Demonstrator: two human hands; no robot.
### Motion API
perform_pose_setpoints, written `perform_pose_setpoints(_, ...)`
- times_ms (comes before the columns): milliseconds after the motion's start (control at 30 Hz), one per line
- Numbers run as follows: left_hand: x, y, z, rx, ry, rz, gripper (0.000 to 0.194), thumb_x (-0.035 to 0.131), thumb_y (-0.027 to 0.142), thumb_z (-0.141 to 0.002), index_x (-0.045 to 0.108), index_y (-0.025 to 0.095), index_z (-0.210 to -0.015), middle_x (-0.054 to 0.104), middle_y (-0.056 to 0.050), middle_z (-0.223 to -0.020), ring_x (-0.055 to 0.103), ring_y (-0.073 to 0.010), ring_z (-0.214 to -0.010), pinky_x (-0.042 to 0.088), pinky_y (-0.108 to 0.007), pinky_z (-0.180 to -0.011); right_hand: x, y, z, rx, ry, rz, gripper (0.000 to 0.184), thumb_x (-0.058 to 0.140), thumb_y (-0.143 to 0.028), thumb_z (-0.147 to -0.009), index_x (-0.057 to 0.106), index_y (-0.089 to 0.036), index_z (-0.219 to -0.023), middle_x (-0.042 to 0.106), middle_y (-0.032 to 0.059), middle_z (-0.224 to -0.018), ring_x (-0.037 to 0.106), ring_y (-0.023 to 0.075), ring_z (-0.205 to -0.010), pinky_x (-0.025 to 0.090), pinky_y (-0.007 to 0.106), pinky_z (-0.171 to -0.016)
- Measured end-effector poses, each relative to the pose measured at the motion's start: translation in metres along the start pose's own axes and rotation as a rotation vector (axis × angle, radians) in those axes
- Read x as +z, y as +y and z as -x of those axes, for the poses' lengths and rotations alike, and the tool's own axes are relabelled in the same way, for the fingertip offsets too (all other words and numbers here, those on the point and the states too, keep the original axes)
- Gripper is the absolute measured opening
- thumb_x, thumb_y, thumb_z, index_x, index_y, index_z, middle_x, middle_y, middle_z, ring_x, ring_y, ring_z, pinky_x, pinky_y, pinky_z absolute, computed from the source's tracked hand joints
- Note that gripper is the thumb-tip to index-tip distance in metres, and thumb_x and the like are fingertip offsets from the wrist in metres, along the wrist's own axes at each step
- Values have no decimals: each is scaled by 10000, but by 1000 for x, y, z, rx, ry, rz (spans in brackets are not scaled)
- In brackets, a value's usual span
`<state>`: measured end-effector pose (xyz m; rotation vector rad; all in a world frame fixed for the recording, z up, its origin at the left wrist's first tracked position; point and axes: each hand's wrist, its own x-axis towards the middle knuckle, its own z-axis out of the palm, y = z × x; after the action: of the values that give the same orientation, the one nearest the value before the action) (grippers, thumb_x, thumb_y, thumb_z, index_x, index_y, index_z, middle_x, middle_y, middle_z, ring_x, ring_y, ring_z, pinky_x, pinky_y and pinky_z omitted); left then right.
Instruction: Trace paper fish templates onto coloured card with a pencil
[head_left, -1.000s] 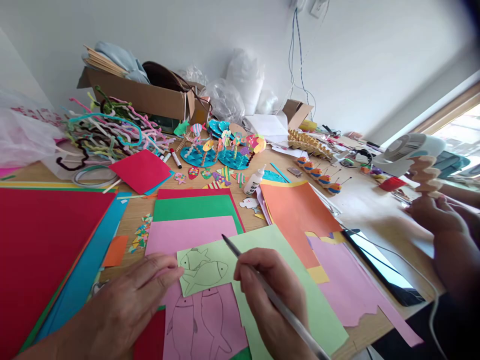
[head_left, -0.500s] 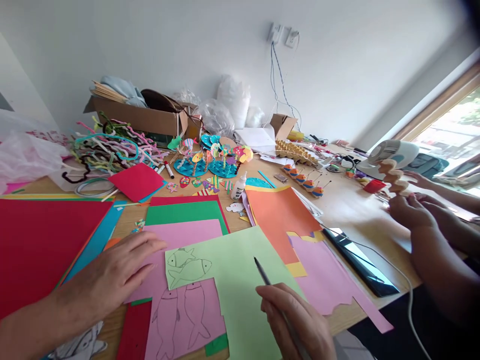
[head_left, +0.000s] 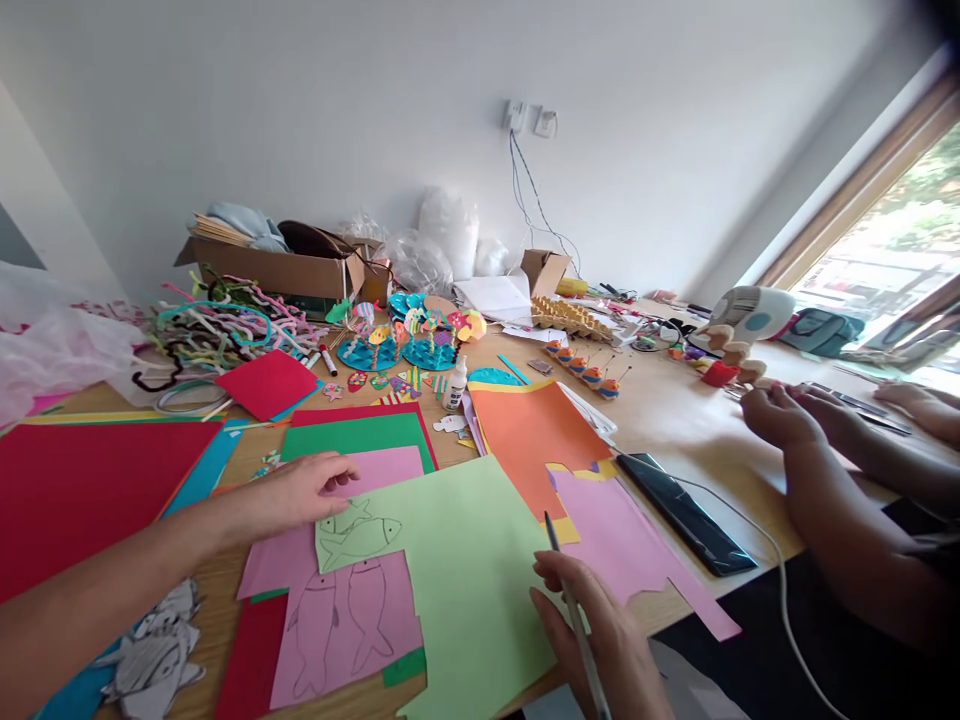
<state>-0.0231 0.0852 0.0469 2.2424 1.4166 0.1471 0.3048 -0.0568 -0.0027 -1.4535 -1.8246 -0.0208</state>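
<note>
My left hand (head_left: 296, 492) lies on the pink paper (head_left: 341, 610) with its fingertips at the corner of the light green sheet (head_left: 465, 570), beside two fish drawn in pencil on that sheet (head_left: 358, 530). Its fingers are loosely stretched and hold nothing. My right hand (head_left: 600, 640) hovers at the near table edge, closed around a grey pencil (head_left: 574, 610) whose tip points up and away over the green sheet. Two more fish outlines show on the pink paper below.
Red (head_left: 82, 490), green and orange (head_left: 525, 430) sheets cover the table. A glue bottle (head_left: 454, 385), paper fish crafts (head_left: 405, 345), pipe cleaners (head_left: 217, 320) and a cardboard box (head_left: 277, 265) stand farther back. A dark tablet (head_left: 686, 515) with a cable lies right. Another person's hands (head_left: 795, 415) work at right.
My right hand lifted the pencil off the fish drawing and drew back toward the near edge. My left hand slid left. The view rose and pulled back.
</note>
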Motion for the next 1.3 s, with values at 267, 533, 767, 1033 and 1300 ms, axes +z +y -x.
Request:
perform_pose_setpoints(267,6,13,-24,-54,-82,-124,343,542,110,-614,615,187,-940,620,-45,-940,608,-227,-868,465,-282,-721,-4,17,5,3,-72,77,212,534,-237,-902,557,-214,-1111,679,97,-1004,687,231,-901,581,322,-716)
perform_pose_setpoints(533,4,21,-26,-57,-197,-242,147,627,251,-912,613,140,-1006,635,-39,-961,624,-189,-835,525,-369,-748,9,26,12,-16,-36,121,249,542,-272,-910,533,-209,-1150,668,85,-1005,685,228,-893,587,322,-708)
perform_pose_setpoints(767,0,30,-19,-17,-205,-266,182,598,289,-944,626,147,-1054,637,-66,-1073,630,-212,-937,534,-408,-812,10,30,14,-16,0,186,336,542,-299,-916,491,-207,-1235,664,121,-1100,682,257,-971,595,366,-740)
perform_pose_setpoints(1033,0,25,-20,3,-99,-173,184,600,281,-943,623,141,-1061,638,-68,-1081,625,-224,-975,521,-431,-848,16,25,13,132,86,40,320,475,-306,-929,495,-200,-1230,651,105,-1007,675,246,-888,574,383,-728)
perform_pose_setpoints(1300,9,29,-28,60,-18,-12,215,588,282,-944,615,146,-1108,627,-86,-1144,601,-247,-1048,475,-473,-916,1,20,8,195,78,-200,323,498,-225,-892,512,-225,-1214,561,-6,-758,600,152,-625,528,252,-566)
